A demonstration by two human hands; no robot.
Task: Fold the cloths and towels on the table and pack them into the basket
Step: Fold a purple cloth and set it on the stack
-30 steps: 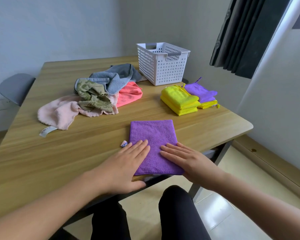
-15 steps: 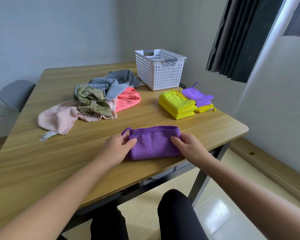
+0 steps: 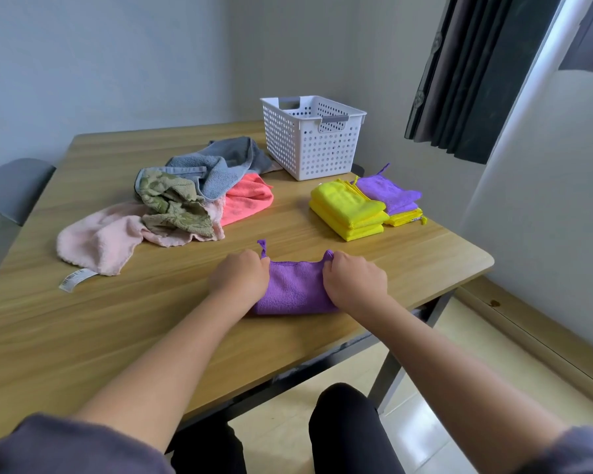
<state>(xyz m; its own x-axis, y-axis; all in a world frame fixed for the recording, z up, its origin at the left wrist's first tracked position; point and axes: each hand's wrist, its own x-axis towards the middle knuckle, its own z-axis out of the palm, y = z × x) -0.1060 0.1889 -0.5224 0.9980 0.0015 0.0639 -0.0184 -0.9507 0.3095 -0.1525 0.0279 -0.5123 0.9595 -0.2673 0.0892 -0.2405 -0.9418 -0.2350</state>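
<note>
Head view: white basket (image 3: 310,145) on table (image 3: 117,319)

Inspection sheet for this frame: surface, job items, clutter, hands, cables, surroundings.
Surface: wooden table, tan grain.
Job's things: purple cloth folded near the front edge; unfolded towel pile mid-table; yellow stack and purple-topped stack folded beside the white basket, no cloth visible inside it.
Clutter: nothing seen.
Hands: left hand and right hand each grip one end of the purple cloth.
Cables: nothing seen.
Surroundings: grey chair at left, dark curtain at right.
</note>
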